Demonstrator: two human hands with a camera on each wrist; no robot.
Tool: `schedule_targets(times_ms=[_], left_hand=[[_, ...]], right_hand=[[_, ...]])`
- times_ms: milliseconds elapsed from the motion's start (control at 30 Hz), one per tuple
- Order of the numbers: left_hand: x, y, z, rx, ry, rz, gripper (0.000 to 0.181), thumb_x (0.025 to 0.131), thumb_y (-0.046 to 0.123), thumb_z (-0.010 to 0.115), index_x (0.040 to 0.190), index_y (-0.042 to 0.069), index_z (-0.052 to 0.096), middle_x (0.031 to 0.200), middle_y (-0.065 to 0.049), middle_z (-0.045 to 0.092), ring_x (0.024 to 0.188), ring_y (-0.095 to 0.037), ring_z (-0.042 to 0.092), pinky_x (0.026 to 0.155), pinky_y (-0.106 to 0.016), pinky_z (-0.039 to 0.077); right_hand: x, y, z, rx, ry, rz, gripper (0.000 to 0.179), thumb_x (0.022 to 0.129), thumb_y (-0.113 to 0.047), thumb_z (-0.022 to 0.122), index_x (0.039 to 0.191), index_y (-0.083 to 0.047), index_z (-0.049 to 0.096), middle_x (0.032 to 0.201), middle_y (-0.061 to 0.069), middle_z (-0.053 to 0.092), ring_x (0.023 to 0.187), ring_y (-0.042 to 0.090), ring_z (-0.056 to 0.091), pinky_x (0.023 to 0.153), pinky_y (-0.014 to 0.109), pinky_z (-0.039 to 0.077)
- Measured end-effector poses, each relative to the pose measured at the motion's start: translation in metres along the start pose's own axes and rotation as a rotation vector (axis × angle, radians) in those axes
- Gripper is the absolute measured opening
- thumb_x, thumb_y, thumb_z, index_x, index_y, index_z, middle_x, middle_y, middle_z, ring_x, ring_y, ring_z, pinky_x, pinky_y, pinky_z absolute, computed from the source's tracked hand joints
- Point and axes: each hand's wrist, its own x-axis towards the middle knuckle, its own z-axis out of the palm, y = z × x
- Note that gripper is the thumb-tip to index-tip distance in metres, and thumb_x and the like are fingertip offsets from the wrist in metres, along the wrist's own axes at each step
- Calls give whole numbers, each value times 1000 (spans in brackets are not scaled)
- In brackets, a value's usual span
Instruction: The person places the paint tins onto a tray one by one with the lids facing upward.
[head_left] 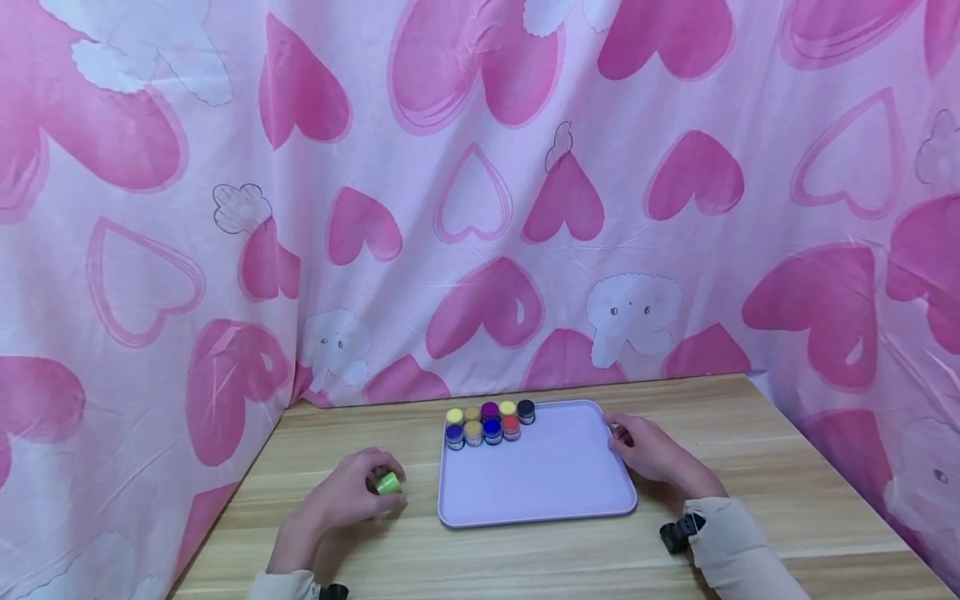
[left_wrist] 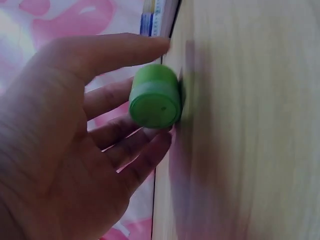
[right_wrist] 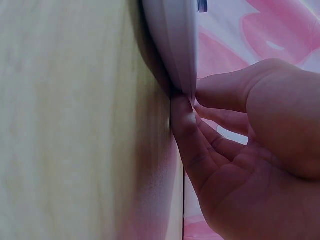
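Note:
My left hand (head_left: 352,492) is left of the tray, its thumb and fingers curled around a small green jar (head_left: 387,483). In the left wrist view the jar (left_wrist: 155,97) lies tipped, one round end toward the camera, close to the tabletop. My right hand (head_left: 648,450) pinches the right edge of a lilac tray (head_left: 536,483). The right wrist view shows the thumb on the rim of the tray (right_wrist: 175,45) and a finger under it. Several small paint jars with coloured lids stand in two rows in the tray's far left corner, among them a black one (head_left: 527,412) and an orange one (head_left: 511,427).
The tray lies on a wood-grain table (head_left: 525,558). Behind and on both sides hangs a pink curtain (head_left: 480,208) with hearts, meeting the table's far edge. A dark wrist camera (head_left: 678,533) sits at the right sleeve.

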Motion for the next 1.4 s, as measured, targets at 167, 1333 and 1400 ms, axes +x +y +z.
schedule_targets(times_ms=[167, 1333, 1400], left_hand=[[0, -1, -2, -21, -23, 7, 25, 86, 26, 90, 107, 21, 76, 97, 8, 70, 88, -11, 65, 76, -23, 56], [41, 35, 16, -158, 150, 35, 32, 99, 23, 80, 127, 10, 74, 113, 3, 76, 98, -9, 71, 89, -23, 63], [45, 38, 17, -153, 155, 52, 31, 100, 23, 79, 128, 10, 75, 118, 1, 76, 97, -9, 71, 89, -23, 63]], right_hand=[[1, 1, 0, -5, 3, 5, 58, 108, -13, 64, 162, -1, 45, 121, 11, 68, 106, 24, 60, 97, 43, 62], [0, -1, -1, 16, 0, 9, 59, 108, -15, 65, 162, -2, 45, 122, 9, 68, 107, 23, 60, 100, 45, 62], [0, -1, 0, 16, 1, 7, 58, 109, -14, 64, 162, -2, 45, 122, 9, 68, 107, 23, 60, 100, 46, 62]])
